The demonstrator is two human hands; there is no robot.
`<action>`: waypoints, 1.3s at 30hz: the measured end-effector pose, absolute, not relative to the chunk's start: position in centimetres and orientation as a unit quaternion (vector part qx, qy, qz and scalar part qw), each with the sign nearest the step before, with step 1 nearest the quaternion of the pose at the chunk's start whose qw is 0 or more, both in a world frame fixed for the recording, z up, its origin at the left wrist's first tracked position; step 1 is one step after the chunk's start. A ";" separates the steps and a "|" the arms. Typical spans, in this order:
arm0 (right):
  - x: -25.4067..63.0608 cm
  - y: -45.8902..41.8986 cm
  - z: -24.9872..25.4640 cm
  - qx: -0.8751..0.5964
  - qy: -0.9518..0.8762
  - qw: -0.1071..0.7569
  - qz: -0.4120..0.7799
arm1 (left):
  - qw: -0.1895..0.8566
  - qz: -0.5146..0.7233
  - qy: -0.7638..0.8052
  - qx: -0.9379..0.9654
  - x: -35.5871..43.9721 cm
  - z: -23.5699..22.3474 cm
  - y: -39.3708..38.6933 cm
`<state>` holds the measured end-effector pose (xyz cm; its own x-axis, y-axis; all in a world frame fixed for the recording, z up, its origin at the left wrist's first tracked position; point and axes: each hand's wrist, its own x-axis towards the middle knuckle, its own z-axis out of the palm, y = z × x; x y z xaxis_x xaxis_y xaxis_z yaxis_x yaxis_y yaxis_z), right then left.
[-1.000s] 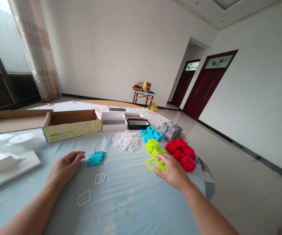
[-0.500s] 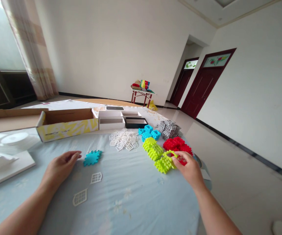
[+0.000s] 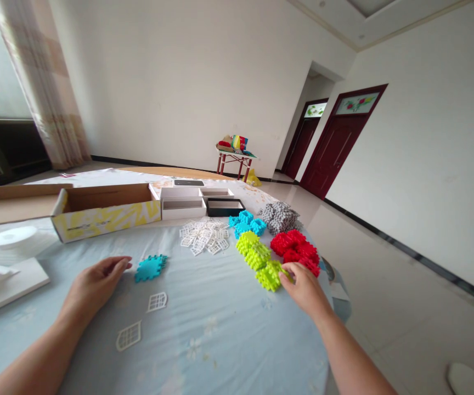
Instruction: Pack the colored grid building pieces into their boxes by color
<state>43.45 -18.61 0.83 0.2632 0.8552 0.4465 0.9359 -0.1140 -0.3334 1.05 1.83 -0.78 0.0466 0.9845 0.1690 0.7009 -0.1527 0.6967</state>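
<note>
My left hand [image 3: 97, 285] rests on the tablecloth with its fingers curled together and nothing visible in them. Just right of its fingertips lies a flat blue interlocking plate [image 3: 150, 267] with a toothed edge. Two white lattice window pieces [image 3: 157, 302] lie nearer to me. On the right, my right hand [image 3: 305, 288] has thumb and index finger closed on a yellow-green building piece [image 3: 270, 275] at the near end of the yellow-green pile [image 3: 253, 249]. The fingers partly hide this piece. A red pile [image 3: 297, 249] sits just behind that hand.
White window pieces [image 3: 204, 237] form a heap mid-table, beside blue blocks [image 3: 245, 224] and grey pieces [image 3: 278, 217]. Behind stand a yellow-patterned carton [image 3: 109, 220], small white boxes [image 3: 183, 207] and a black tray [image 3: 225, 207]. White parts [image 3: 10, 288] lie at left.
My right hand has lowered the yellow-green frame piece it held above the pile; the frame's open outline no longer shows. My left hand stays beside the blue plate. The view has shifted slightly.
</note>
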 end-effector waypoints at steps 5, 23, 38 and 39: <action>42.4 -18.4 0.9 -0.763 -0.596 0.239 -0.071 | 0.218 0.319 0.613 0.689 1.0 -1.0 2.1; 41.6 -17.2 -1.6 -0.753 -0.559 0.340 -0.071 | 0.222 0.318 0.615 0.687 1.1 -0.8 1.8; 41.1 -17.2 -1.6 -0.753 -0.548 0.358 -0.067 | 0.216 0.318 0.612 0.691 1.3 -0.3 1.5; 41.1 -17.1 -1.7 -0.755 -0.548 0.354 -0.059 | 0.216 0.317 0.613 0.691 1.4 -0.3 1.5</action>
<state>41.08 -17.09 -1.67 0.3913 0.7866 0.4777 0.8707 -0.1483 -0.4689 1.36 1.46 -0.26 0.0481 0.9837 0.1732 0.7098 -0.1556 0.6870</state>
